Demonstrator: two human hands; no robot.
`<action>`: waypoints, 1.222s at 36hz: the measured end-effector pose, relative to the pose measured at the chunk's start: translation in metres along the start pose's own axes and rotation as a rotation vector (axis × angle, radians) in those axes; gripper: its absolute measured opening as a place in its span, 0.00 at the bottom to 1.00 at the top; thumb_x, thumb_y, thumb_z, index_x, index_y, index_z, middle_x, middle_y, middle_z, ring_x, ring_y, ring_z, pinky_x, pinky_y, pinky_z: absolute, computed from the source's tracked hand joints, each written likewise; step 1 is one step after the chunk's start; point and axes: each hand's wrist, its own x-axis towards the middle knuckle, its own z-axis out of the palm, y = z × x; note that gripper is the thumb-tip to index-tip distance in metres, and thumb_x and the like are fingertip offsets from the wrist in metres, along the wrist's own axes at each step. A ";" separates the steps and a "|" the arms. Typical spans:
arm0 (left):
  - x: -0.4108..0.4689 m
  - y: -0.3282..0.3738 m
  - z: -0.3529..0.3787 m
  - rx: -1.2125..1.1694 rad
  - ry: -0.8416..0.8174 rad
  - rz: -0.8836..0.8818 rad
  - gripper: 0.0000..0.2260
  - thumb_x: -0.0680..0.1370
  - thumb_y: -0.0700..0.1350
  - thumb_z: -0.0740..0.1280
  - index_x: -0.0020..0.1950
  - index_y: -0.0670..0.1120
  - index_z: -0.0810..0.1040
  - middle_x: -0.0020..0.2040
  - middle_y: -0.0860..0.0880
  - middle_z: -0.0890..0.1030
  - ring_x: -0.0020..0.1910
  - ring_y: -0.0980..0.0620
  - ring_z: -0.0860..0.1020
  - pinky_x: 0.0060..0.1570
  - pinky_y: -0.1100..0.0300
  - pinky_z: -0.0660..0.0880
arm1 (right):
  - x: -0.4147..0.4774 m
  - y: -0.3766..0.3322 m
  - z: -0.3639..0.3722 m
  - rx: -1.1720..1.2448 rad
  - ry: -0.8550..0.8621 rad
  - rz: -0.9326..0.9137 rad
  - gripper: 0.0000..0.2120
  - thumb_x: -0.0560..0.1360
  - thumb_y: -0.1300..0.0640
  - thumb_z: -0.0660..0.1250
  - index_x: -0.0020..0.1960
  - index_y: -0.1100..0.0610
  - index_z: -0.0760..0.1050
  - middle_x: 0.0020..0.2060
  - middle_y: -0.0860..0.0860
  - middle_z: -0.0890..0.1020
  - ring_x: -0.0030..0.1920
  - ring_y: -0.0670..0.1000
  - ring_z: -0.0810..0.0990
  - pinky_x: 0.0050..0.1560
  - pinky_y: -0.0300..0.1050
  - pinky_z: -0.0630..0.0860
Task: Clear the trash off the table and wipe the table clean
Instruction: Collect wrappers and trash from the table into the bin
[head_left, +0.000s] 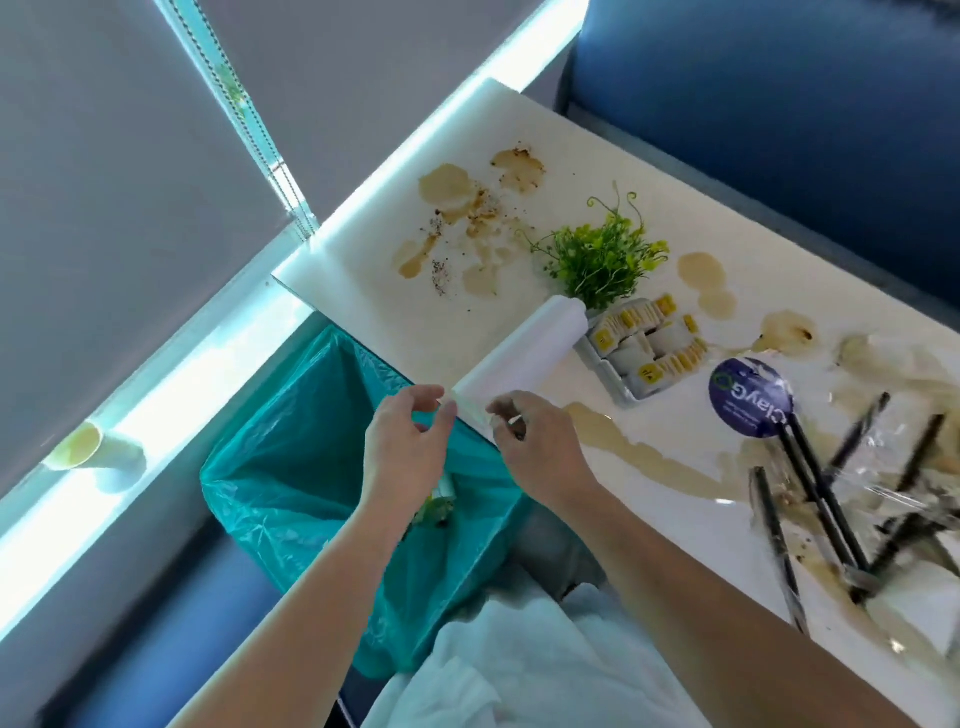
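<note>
Brown stains (457, 208) blotch the white table (363, 312), and black plastic straws (821, 499) lie unswept; I judge clearing barely begun, with scraps in the teal-lined bin (280, 415). My left hand (410, 447) and right hand (535, 441) pinch the white cylindrical roll (524, 353) at the table's near edge.

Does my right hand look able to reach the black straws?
Likely yes, once it lets go: the right hand pinches the white roll, and only stained table lies before the black straws.

White roll (524, 353) lies diagonal at table (363, 291) edge, frame centre. Teal-lined bin (291, 441) lower left. Brown spills (457, 208) top centre; black straws (810, 499), soggy napkins (904, 605) lower right.
</note>
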 end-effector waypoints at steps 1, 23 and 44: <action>-0.004 0.009 0.010 -0.011 -0.022 0.018 0.06 0.80 0.54 0.70 0.56 0.58 0.80 0.52 0.57 0.82 0.41 0.55 0.80 0.51 0.54 0.78 | -0.006 0.007 -0.012 0.009 0.029 0.024 0.07 0.81 0.59 0.67 0.56 0.52 0.81 0.46 0.43 0.81 0.43 0.37 0.79 0.46 0.23 0.72; -0.121 0.112 0.228 0.257 -0.560 0.287 0.11 0.80 0.54 0.72 0.61 0.59 0.78 0.53 0.59 0.80 0.42 0.60 0.78 0.40 0.71 0.72 | -0.162 0.191 -0.180 0.086 0.441 0.518 0.04 0.79 0.60 0.69 0.51 0.52 0.78 0.41 0.43 0.79 0.38 0.43 0.78 0.38 0.31 0.69; -0.193 0.136 0.300 0.364 -0.629 0.281 0.13 0.80 0.56 0.70 0.64 0.58 0.77 0.57 0.58 0.79 0.46 0.63 0.77 0.50 0.62 0.74 | -0.198 0.254 -0.187 -0.268 0.147 0.531 0.13 0.80 0.54 0.65 0.62 0.58 0.72 0.59 0.55 0.77 0.55 0.59 0.80 0.45 0.49 0.72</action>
